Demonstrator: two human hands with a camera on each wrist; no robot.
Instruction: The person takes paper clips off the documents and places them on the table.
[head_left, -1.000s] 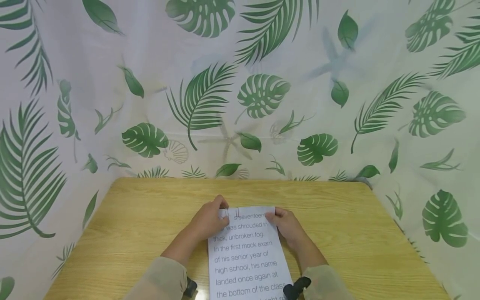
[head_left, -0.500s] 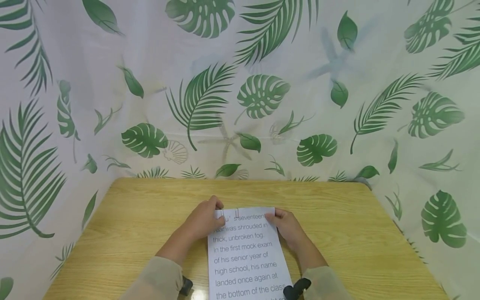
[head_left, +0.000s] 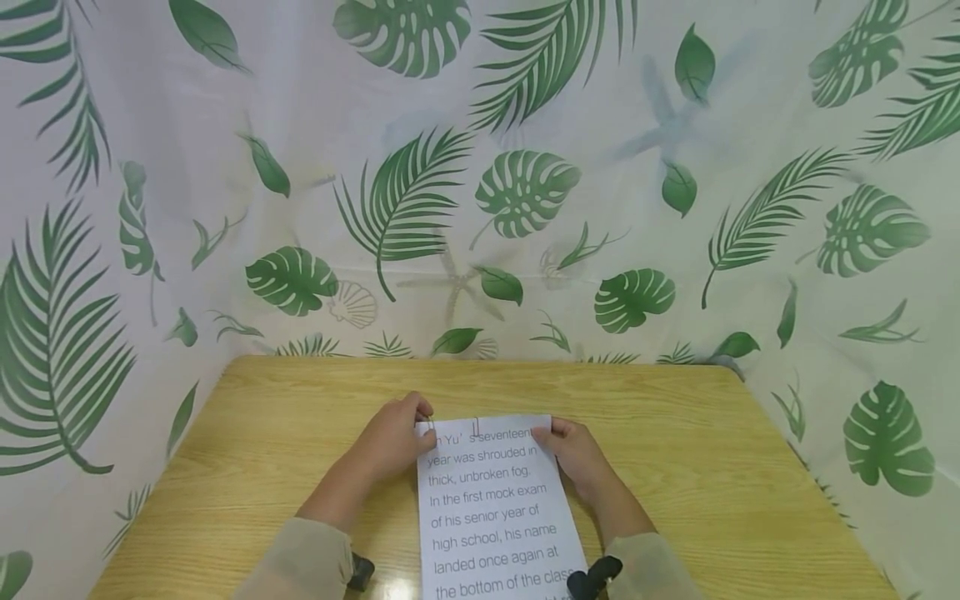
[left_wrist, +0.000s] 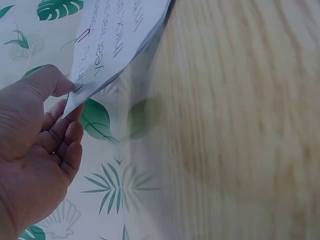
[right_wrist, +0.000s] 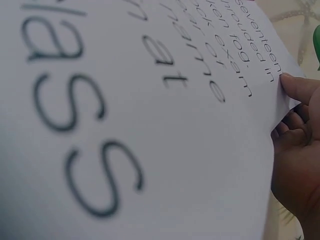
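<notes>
Large-print sheets of paper (head_left: 487, 508) are held up between both hands, top edge facing away. The left hand (head_left: 393, 437) pinches the top left corner between thumb and fingers. By its fingertips a thin paper clip (head_left: 431, 423) shows at the edge, partly hidden. A reddish paper clip (head_left: 476, 427) sits on the top edge near the middle; in the left wrist view this reddish clip (left_wrist: 83, 35) lies flat on the paper. The right hand (head_left: 577, 450) grips the top right corner, its thumb (right_wrist: 295, 87) on the printed face and its fingers behind.
A wood-grain table (head_left: 712, 467) lies under the hands. Behind and beside it hangs a white curtain (head_left: 525, 108) printed with green leaves. Black straps or mounts (head_left: 594, 577) sit at both wrists.
The left hand has slid left along the top edge to the corner, the thin paper clip moving with it, uncovering more of the first printed line. The right hand stays put.
</notes>
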